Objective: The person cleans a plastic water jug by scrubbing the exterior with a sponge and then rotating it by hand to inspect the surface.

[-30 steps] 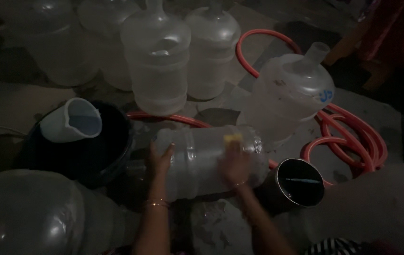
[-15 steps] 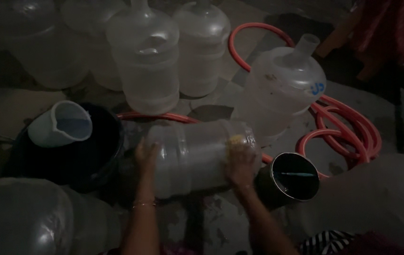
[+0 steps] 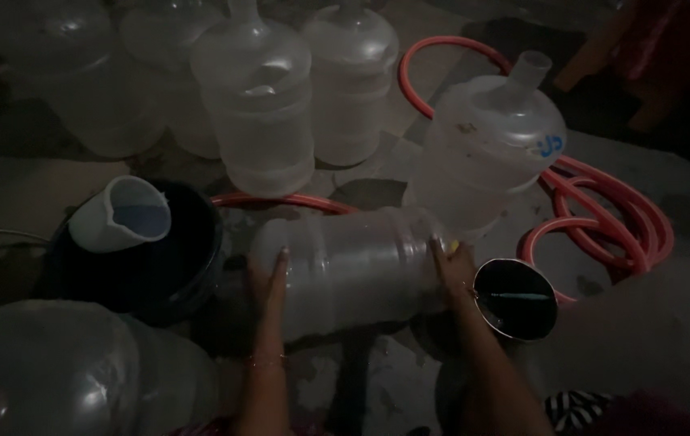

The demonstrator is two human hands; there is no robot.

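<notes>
While both hands are pressing on one bottle lying on its side at centre frame, the layout is reading as follows, left to right:

Near bottle, lower left: a large clear water bottle (image 3: 46, 371) is filling the lower-left corner, blurred and close to the camera.

Bucket, left of centre: a dark bucket (image 3: 191, 258) is standing on the floor, with a pale plastic jug (image 3: 119, 214) resting tilted on its rim.

Left hand: the left hand (image 3: 270, 278) is lying flat, fingers spread, against the left end of the lying bottle (image 3: 353, 266).

Lying bottle, centre: a clear ribbed bottle is lying horizontally on the floor between the bucket and the round can.

Standing bottles, upper frame: several clear bottles (image 3: 260, 105) are standing upright in a row behind it.

Right hand: the right hand (image 3: 454, 266) is pressing on the right end of the lying bottle; the two hands are sitting well apart, one at each end.

Round can, right of centre: a dark open-topped can (image 3: 514, 303) is sitting just beside the right wrist.

Tilted bottle, upper right: another clear bottle (image 3: 490, 153) is leaning with its neck up and to the right.

Hose, right: a red hose (image 3: 627, 218) is lying coiled on the floor.
</notes>
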